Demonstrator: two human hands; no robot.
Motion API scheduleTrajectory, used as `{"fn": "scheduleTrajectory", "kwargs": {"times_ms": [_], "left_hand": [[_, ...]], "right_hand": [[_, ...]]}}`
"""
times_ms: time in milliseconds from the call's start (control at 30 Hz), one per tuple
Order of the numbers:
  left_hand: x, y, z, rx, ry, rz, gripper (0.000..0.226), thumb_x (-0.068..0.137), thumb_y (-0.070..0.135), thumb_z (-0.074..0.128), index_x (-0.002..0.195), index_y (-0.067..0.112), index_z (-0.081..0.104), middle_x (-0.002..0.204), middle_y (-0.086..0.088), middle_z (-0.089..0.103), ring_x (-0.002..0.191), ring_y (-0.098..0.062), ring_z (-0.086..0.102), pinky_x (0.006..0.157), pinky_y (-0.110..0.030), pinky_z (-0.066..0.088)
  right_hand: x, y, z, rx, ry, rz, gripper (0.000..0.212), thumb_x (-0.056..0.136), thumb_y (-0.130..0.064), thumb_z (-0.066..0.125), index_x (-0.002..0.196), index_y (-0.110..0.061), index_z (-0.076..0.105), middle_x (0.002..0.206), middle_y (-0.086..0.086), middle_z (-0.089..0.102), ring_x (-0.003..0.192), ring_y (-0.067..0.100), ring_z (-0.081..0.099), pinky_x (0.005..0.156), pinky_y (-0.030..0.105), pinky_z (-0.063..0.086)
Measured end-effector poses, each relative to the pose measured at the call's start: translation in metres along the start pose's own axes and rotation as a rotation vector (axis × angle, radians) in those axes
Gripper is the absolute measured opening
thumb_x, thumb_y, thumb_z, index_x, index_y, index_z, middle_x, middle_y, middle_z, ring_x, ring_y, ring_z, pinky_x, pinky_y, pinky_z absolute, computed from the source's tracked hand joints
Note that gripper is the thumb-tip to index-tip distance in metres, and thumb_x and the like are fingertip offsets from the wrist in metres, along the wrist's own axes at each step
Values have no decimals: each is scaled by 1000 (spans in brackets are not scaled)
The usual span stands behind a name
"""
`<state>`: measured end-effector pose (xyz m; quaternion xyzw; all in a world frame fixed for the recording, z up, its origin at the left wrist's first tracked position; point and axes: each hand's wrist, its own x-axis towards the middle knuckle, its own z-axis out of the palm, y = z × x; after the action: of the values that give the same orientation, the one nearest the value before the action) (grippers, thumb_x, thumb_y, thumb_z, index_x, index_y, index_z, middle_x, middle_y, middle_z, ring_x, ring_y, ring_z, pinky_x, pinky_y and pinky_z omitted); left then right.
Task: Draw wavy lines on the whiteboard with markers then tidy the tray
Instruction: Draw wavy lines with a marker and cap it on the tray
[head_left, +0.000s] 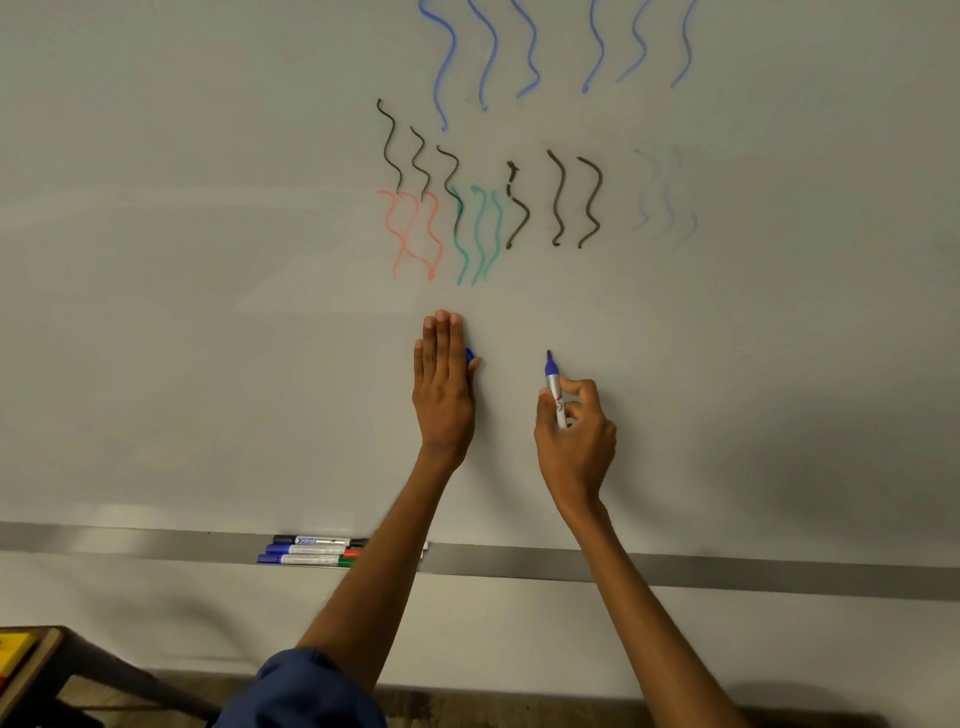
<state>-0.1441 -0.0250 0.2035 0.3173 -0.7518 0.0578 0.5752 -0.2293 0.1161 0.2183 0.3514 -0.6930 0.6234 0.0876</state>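
Left hand (444, 384) lay flat on the whiteboard (208, 364), grip straight-fingered (blue cap (470, 355) peeking beside it); right hand (574, 436) pinched the blue marker (555, 387), tip up.

Office or classroom: wall whiteboard (208, 312), marker tray (675, 571)
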Motion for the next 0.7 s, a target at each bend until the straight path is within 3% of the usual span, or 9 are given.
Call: {"fn": "scheduleTrajectory", "kwargs": {"times_ms": [167, 333, 433, 533, 600, 700], "left_hand": [[-1, 3, -1, -18, -18, -6, 56, 103, 11, 40, 150, 5, 11, 159, -10, 9, 150, -19, 0, 122, -39, 8], [0, 5, -11, -99, -111, -35, 53, 103, 2, 37, 151, 2, 13, 159, -11, 9, 150, -21, 2, 122, -43, 12], [4, 4, -27, -162, -148, -20, 53, 101, 0, 41, 151, 4, 22, 159, -7, 13, 149, -21, 10, 121, -41, 21], [1, 8, -43, -292, -202, -108, 57, 99, 0, 47, 151, 9, 27, 159, -3, 20, 146, -15, 22, 117, -25, 26], [-8, 14, -56, -471, -263, -243, 50, 100, 6, 48, 149, 10, 34, 154, -5, 36, 139, -8, 35, 114, -20, 30], [-25, 21, -71, -481, -310, -358, 43, 98, 13, 54, 140, 12, 44, 124, -6, 63, 108, -8, 59, 94, -3, 40]], "right_hand": [[-18, 19, -1, 10, -21, 115, 14, 90, -30, 66, 96, -20, 58, 61, -3, 60, 49, 11, 57, 45, 28, 49], [-28, 27, 0, 27, -116, 183, 14, 89, -29, 67, 99, -23, 59, 74, -2, 69, 58, 10, 65, 52, 33, 57], [-32, 23, 1, 90, -149, 181, 17, 89, -30, 67, 102, -21, 61, 80, 0, 72, 61, 9, 67, 52, 19, 53], [-35, 13, -1, 159, -157, 165, 19, 89, -31, 67, 105, -21, 63, 77, -1, 72, 61, 8, 67, 51, 9, 47], [-36, 9, -4, 176, -147, 144, 21, 90, -34, 66, 107, -22, 65, 78, -3, 73, 62, 5, 67, 52, 7, 46], [-34, 8, -10, 173, -142, 111, 26, 91, -39, 62, 112, -23, 67, 90, -6, 73, 72, 7, 68, 57, 13, 53]]}}
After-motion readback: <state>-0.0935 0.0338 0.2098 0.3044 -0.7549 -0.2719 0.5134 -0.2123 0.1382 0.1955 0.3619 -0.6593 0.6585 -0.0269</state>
